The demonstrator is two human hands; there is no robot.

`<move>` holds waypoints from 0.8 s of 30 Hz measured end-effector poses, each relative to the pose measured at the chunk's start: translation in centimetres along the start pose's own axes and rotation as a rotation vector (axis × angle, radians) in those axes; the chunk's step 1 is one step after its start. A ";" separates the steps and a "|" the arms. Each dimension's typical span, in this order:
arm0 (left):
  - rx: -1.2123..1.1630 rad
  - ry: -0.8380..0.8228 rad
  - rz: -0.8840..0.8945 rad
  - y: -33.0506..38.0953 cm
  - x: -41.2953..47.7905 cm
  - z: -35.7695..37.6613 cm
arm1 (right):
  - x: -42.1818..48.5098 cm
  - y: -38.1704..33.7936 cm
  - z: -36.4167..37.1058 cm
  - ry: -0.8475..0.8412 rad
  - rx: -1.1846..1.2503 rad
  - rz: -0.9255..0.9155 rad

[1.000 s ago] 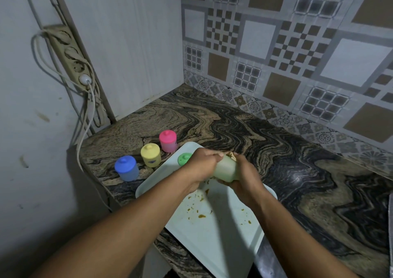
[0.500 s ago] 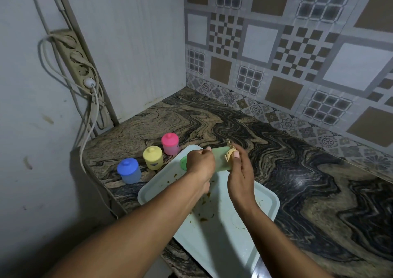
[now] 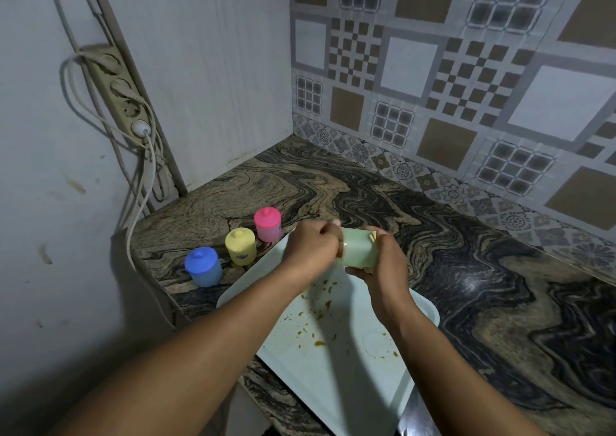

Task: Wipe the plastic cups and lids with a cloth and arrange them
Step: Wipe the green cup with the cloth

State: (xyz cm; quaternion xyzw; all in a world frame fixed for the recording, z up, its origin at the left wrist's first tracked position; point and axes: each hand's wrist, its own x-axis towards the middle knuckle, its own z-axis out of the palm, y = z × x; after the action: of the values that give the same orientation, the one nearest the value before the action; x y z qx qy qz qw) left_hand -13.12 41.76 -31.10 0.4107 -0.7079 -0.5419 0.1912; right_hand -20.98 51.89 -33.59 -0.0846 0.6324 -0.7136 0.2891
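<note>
Left hand [image 3: 313, 248] grips the left end of the green cup [image 3: 358, 250], fingers curled. Right hand [image 3: 383, 265] now wraps the right end, holding the cloth [image 3: 373, 234] against it; half a second ago its fingers only pinched the cloth there. The cup is held on its side above the soiled tray [image 3: 350, 369]. Wiping appears to be under way. Blue cup [image 3: 202, 267], yellow cup [image 3: 240, 246] and pink cup [image 3: 267, 223] stand lidded in a row on the counter [image 3: 433, 235]; green likely goes last.
</note>
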 end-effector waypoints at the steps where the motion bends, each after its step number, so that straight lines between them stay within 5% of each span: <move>1: 0.140 0.079 0.140 -0.6 -0.3 -0.4 | 0.1 -0.1 0.0 0.006 0.044 0.051; 4: 0.300 -0.048 0.416 -2.0 -1.5 -1.3 | 0.3 -0.1 -0.1 -0.027 0.048 0.128; 9: 0.361 -0.114 0.501 -3.4 -1.2 -1.0 | 0.1 0.6 0.3 -0.076 -0.002 0.193; 11: 0.362 -0.095 0.372 -3.1 -1.3 -0.3 | -0.1 0.7 0.6 -0.049 -0.078 0.095; 15: 0.069 -0.105 -0.239 -2.1 -1.2 0.9 | -1.0 1.0 1.0 -0.036 -0.334 -0.146; 17: 0.111 -0.106 -0.340 -1.0 -1.6 0.9 | -1.3 0.9 1.0 -0.030 -0.381 -0.197; 19: 0.254 -0.091 -0.171 -0.9 -1.9 0.6 | -1.2 0.6 0.8 -0.023 -0.376 -0.186; 22: 0.470 -0.071 0.310 -2.1 -3.0 -0.1 | -0.7 0.0 0.6 -0.012 -0.336 -0.128; 24: 0.570 -0.019 0.401 -2.9 -2.8 -0.1 | -0.8 -0.2 0.9 -0.036 -0.355 -0.106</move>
State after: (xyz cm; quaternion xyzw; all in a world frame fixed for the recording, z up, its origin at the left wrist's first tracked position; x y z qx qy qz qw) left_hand -10.29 43.69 -33.24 0.2954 -0.8991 -0.2777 0.1649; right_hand -19.95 51.55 -33.04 -0.1807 0.7379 -0.6033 0.2428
